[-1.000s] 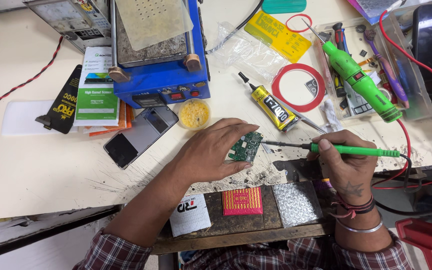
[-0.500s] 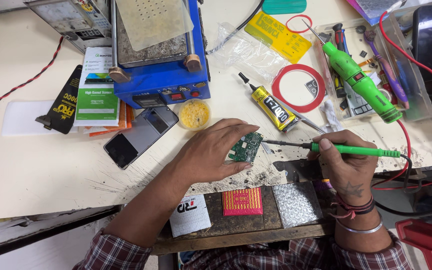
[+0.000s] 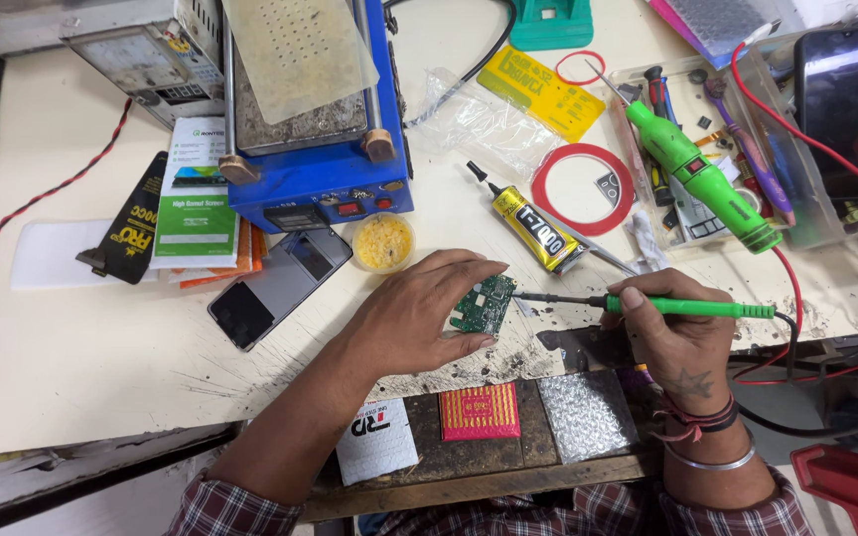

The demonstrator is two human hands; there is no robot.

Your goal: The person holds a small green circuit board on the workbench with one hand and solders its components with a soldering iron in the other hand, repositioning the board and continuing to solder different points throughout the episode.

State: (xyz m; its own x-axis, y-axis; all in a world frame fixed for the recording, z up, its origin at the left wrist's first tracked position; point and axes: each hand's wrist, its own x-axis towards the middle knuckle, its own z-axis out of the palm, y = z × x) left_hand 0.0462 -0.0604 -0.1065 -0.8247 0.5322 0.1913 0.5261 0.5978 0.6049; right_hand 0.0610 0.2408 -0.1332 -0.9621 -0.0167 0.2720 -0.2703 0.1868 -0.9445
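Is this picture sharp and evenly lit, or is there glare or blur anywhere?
Head view: bright, even light, soft shadows under the left hand and right hand; circuit board and soldering iron sharp; mild glare on the dark phone screen; straight edges bow slightly near the corners.

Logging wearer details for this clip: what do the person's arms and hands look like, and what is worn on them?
Both arms are bare from rolled plaid sleeves, red and dark checked. The left hand wears nothing. The right hand has a small dark mark on its back, red thread bands and a silver bangle at the wrist.
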